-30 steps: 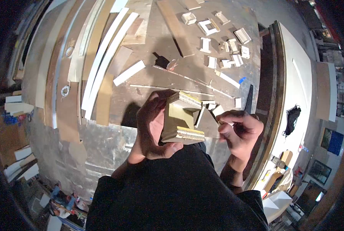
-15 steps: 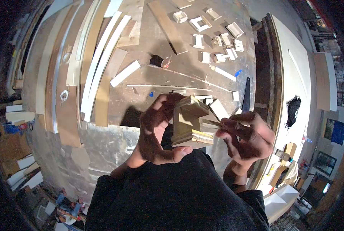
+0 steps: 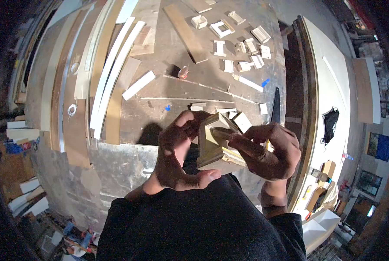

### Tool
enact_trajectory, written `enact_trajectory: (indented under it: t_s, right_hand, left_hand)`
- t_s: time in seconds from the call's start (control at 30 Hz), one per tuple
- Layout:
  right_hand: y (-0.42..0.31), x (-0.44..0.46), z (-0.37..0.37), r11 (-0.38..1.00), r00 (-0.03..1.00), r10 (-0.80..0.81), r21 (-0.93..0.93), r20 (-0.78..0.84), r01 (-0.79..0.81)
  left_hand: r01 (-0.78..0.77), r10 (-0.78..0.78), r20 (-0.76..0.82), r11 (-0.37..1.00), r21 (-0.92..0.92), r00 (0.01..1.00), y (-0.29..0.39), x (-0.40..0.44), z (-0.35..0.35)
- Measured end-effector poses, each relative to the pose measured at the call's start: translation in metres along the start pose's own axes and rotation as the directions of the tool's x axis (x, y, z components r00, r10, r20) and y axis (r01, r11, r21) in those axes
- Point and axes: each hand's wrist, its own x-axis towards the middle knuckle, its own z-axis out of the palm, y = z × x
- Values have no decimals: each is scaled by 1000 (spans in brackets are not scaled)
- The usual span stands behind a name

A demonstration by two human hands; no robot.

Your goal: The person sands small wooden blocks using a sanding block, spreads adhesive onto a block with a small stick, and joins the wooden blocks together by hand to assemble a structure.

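My left hand [image 3: 177, 150] grips a small open wooden box [image 3: 214, 160] between thumb and fingers, raised over the table's near edge with its open side tilted toward my right hand. My right hand [image 3: 268, 150] pinches a thin wooden strip [image 3: 222, 133], whose far end reaches into the box's opening. The fingertips hide the strip's near end. A yellowish line, perhaps glue, runs along the box's lower edge. Just beyond the box, small wood blocks [image 3: 242, 122] lie on the table.
Small wooden frames and boxes [image 3: 222, 28] sit across the table's [image 3: 177, 89] far right. Long boards and strips [image 3: 116, 74] cover its left side. A dark pointed blade [image 3: 276, 104] lies at the right edge. A pale panel [image 3: 329, 82] with a black cord bundle [image 3: 330, 125] stands farther right.
My right hand has moved left toward the box, and the strip now reaches farther into its opening. The box has turned slightly in my left hand.
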Motion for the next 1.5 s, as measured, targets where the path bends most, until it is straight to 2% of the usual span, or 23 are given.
enact_trajectory:
  t_s: [0.07,0.17,0.27,0.37,0.43,0.47,0.5,0.6,0.7,0.73,0.8,0.83,0.9,0.97,1.0,1.07,1.1,1.17,1.2,1.27,1.3,1.33,1.5]
  right_hand:
    - [-2,-1,-3,1000,1000,-13,-3,13,13]
    - [-1,2,-6,999,1000,-5,39,-31,6]
    - [-2,6,-7,998,998,-51,18,-45,52]
    - [-6,10,-10,998,999,-30,50,21,29]
    - [-7,6,-13,989,998,55,134,30,-59]
    - [-11,3,-12,989,994,109,100,23,-111]
    - [-9,0,-16,989,994,110,98,24,-112]
    - [-5,-6,-25,1000,995,10,22,96,-12]
    - [-7,-7,-24,1000,1000,-16,3,27,16]
    - [-8,-6,-24,1000,1000,-8,25,22,7]
    - [-12,-6,-23,967,986,165,195,7,-163]
    - [-10,-6,-24,966,985,174,197,-3,-170]
    - [-5,-6,-25,990,994,-91,111,56,85]
    - [-9,-10,-24,996,997,-63,64,32,61]
    - [-10,-12,-26,997,1000,-14,71,23,12]
    - [-11,-19,-33,996,999,34,82,9,-35]
    - [-9,-26,-40,978,992,104,176,70,-115]
    - [-8,-28,-45,943,977,170,266,131,-199]
    - [-9,-26,-45,967,995,72,239,69,-86]
    - [-5,-25,-43,983,996,-85,165,33,79]
    - [-6,-27,-41,983,997,-78,166,25,73]
    - [-8,-28,-37,978,998,58,200,21,-61]
    - [-4,-41,-51,995,996,-71,-71,51,74]
  left_hand:
    - [18,-25,-99,997,-72,995,1,0,5]
    - [19,-19,-27,1000,-8,999,7,5,0]
    - [5,-9,-76,999,-47,997,6,4,10]
    - [37,-39,-57,999,-29,998,9,2,10]
    - [-43,30,-118,993,-106,993,5,0,16]
    - [55,-62,-69,994,-93,996,7,-3,12]
    - [55,-62,-68,994,-95,996,7,-2,13]
    - [18,-22,-76,998,-59,997,5,2,16]
    - [-67,62,-87,996,-54,994,4,5,18]
    - [-24,17,-83,996,-83,996,8,5,20]
    - [32,-39,-66,994,-107,997,11,5,21]
    - [33,-34,-8,997,-64,999,11,7,18]
    - [38,-37,59,999,-18,998,12,7,13]
    - [-25,2,117,981,193,993,14,6,11]
    - [-23,-1,121,980,196,993,13,5,14]
    - [38,-37,-20,995,88,999,9,-1,20]
    - [38,-36,-17,995,94,999,6,-4,26]
    - [-21,8,-151,996,-81,989,-1,-5,36]
    - [-45,18,-193,990,-137,981,-2,-4,36]
    - [-6,2,48,997,71,999,0,1,26]
    - [0,-4,57,997,74,998,-1,1,29]
    - [-1,-4,47,995,102,999,-1,1,33]
    - [122,-125,3,973,197,992,10,1,44]
